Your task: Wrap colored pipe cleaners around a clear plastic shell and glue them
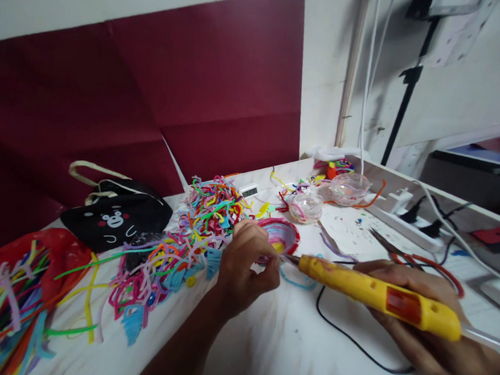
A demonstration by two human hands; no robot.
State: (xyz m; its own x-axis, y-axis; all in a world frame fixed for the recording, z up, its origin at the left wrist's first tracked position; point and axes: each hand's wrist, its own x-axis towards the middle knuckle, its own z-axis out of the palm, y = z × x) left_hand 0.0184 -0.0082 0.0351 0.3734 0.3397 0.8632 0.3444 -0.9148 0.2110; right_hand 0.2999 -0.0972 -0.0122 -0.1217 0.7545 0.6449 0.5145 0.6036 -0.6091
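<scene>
Left hand [247,259] grip was pressed together, thumb to forefinger; couldn't tell what it pinched. Right hand [437,360] was wrapped round yellow plastic glue gun [350,283], metal nozzle [293,260] just beside left fingertips. Round multicoloured coiled bowl [281,234], red rim, was just beyond left hand. Tangled colourful fuzzy stems [210,207] covered white marbled table [291,339] leftward.

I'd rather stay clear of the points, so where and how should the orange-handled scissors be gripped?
Best by the orange handles of the scissors, probably from above on the right. They appear to lie flat with blades pointing far left, so the loops face near right. The right hand, around the yellow tool, partly hides those loops.
</scene>
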